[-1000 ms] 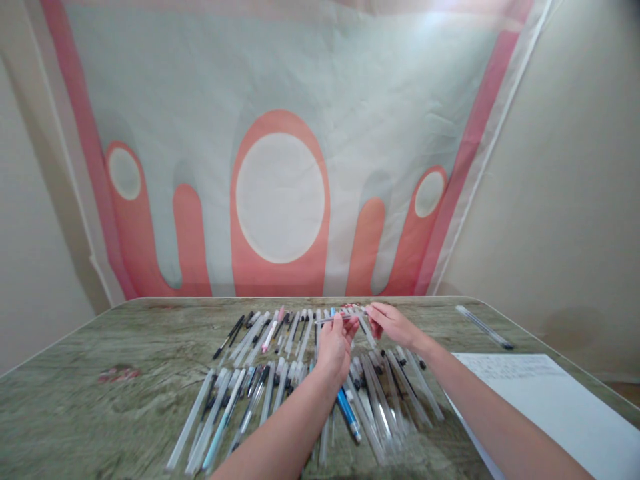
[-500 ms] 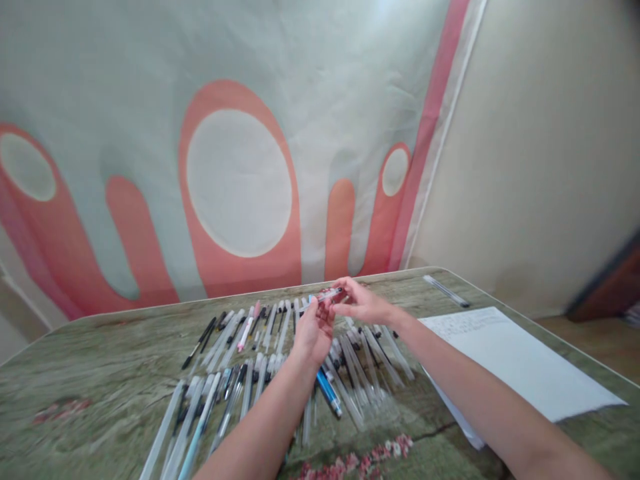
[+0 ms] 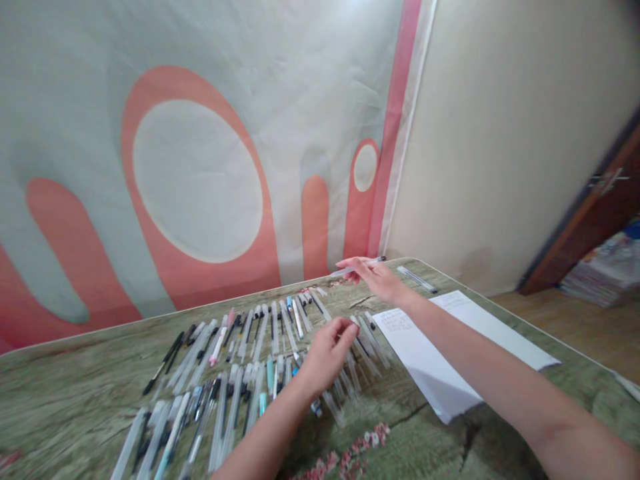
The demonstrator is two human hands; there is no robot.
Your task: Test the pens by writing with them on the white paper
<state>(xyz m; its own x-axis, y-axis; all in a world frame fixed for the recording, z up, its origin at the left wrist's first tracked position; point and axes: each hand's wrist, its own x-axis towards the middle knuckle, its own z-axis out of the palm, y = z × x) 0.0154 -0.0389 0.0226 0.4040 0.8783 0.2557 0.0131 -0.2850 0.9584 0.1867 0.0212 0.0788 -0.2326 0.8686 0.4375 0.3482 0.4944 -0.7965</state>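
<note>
My right hand [image 3: 373, 277] is raised at the far side of the table, its fingers closed round a clear pen [image 3: 377, 259] with a dark end. Lower and nearer, my left hand [image 3: 330, 353] hangs over the right part of the pens with its fingers curled in; whether anything is between them is hidden. Many clear-barrelled pens [image 3: 233, 413] lie side by side in rough rows beneath and left of it. Among them are a pink and white pen [image 3: 219, 343] and a black pen [image 3: 163, 367].
A white sheet of paper [image 3: 425, 373] with handwriting lies on the right, partly under my right forearm. Beyond it, another clear pen [image 3: 417, 280] rests near the table's far right edge. A patterned cloth [image 3: 280, 167] hangs behind the wood-patterned table [image 3: 65, 400].
My hands, together round a pen before, have parted. The right one has carried the pen away to the right; the left has dropped toward the pens. The view has turned right.
</note>
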